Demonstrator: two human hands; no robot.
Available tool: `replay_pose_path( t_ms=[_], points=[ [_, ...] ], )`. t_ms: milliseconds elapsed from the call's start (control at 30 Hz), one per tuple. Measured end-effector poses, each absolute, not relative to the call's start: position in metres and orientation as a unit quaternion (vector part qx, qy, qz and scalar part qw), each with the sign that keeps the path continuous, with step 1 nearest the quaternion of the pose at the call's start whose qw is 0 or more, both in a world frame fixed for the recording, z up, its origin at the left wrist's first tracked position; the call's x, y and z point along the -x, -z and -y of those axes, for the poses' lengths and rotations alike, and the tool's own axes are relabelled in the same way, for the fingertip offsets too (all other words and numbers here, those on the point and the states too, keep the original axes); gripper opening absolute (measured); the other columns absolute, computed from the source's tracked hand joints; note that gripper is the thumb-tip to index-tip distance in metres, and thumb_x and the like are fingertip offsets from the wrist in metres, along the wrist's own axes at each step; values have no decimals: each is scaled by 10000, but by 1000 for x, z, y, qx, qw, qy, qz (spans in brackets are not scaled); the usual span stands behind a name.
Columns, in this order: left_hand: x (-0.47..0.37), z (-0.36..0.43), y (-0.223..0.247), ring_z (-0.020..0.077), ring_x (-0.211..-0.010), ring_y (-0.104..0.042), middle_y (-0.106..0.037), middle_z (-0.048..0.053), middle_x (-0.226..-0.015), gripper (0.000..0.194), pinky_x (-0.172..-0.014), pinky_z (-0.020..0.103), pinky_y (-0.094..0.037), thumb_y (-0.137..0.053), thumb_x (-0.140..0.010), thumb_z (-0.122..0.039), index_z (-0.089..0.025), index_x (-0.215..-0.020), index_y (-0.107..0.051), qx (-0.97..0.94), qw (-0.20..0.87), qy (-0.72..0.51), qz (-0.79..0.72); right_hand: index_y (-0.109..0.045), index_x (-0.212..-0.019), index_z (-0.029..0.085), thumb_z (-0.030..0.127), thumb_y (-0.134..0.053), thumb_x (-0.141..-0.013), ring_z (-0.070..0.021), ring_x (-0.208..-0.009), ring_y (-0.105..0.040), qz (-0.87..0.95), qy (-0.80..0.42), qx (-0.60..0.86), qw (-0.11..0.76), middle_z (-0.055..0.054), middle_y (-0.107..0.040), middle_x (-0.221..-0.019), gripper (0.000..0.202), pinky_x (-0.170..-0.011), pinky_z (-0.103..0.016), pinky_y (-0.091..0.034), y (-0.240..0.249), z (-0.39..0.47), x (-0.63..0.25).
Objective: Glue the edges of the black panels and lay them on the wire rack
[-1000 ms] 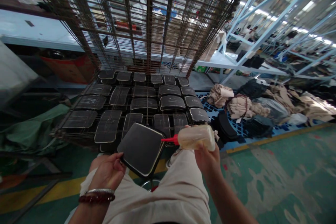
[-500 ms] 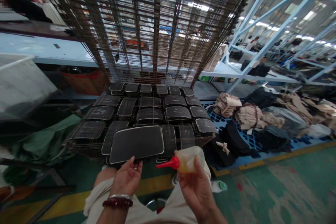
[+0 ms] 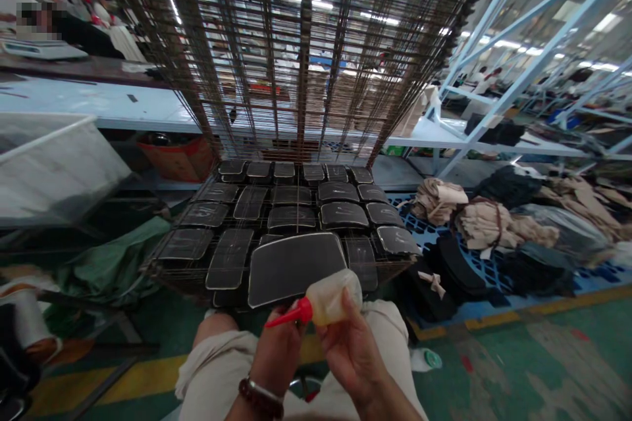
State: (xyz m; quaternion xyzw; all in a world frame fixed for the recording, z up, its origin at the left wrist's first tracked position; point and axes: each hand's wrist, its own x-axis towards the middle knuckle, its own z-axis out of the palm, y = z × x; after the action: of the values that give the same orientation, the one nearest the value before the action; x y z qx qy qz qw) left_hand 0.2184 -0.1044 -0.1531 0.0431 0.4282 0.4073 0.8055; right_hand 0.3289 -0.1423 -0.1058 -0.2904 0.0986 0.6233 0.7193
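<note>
My right hand [image 3: 345,342] is wrapped round a translucent squeeze bottle [image 3: 332,296] with yellowish liquid inside. Its long red nozzle points left and slightly down, passing in front of my left hand [image 3: 282,348]. That left hand grips the lower edge of a flat black panel [image 3: 296,266] with rounded corners and a pale rim. Part of the left fingers is hidden behind the nozzle and panel. The panel is tilted up at the front of a wire rack shelf, where several similar black panels [image 3: 344,215] lie in rows.
Raised wire racks [image 3: 306,46] rise above the panels. To the left are a white bin [image 3: 59,168] and green cloth [image 3: 113,263]. Bundled tan fabric [image 3: 484,222] and black pieces lie on a blue pallet [image 3: 474,263] at right. A bottle [image 3: 425,360] lies on the floor.
The black panel and my left hand have shifted right. The squeeze bottle has come left and slightly down, so its nozzle now overlaps my left hand. The view has turned slightly left.
</note>
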Motion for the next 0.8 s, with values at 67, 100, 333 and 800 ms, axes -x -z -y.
replay_pose_path(
  t_ms=[67,100,333,800],
  points=[
    [-197,109,158,275,-971,-740,-793,120,-1004,296,-795,323,-597,-764,-669,41,-182,-863,-746,-80,805,-391,-439,-740,-920,176,324,-947,-649,-184,-831,-765,-82,-635,302,706,-37,-803,-932,372,-634,-203,-616,99,145,-343],
    [-182,107,162,287,-936,-749,-794,146,-1000,292,-752,329,-602,-774,-662,39,-161,-874,-753,-102,802,-373,-456,-740,-950,167,322,-936,-669,-190,-822,-766,-69,-647,309,694,-48,-801,-950,376,-607,-203,-612,96,147,-351],
    [-101,34,145,271,-856,-768,-787,215,-996,122,-747,356,-616,-654,-849,-93,-95,-933,-743,-206,757,-330,-525,-702,-1091,69,321,-855,-776,-241,-811,-766,62,-720,365,587,-135,-786,-939,432,-623,-263,-623,70,154,-408],
    [-142,22,70,345,-705,-764,-798,167,-911,543,-623,462,-634,-769,-581,117,-138,-1060,-755,-250,843,-218,-424,-715,-1029,152,428,-815,-795,-169,-612,-676,202,-595,442,641,-48,-745,-807,375,-510,-232,-539,37,147,-422]
  ],
)
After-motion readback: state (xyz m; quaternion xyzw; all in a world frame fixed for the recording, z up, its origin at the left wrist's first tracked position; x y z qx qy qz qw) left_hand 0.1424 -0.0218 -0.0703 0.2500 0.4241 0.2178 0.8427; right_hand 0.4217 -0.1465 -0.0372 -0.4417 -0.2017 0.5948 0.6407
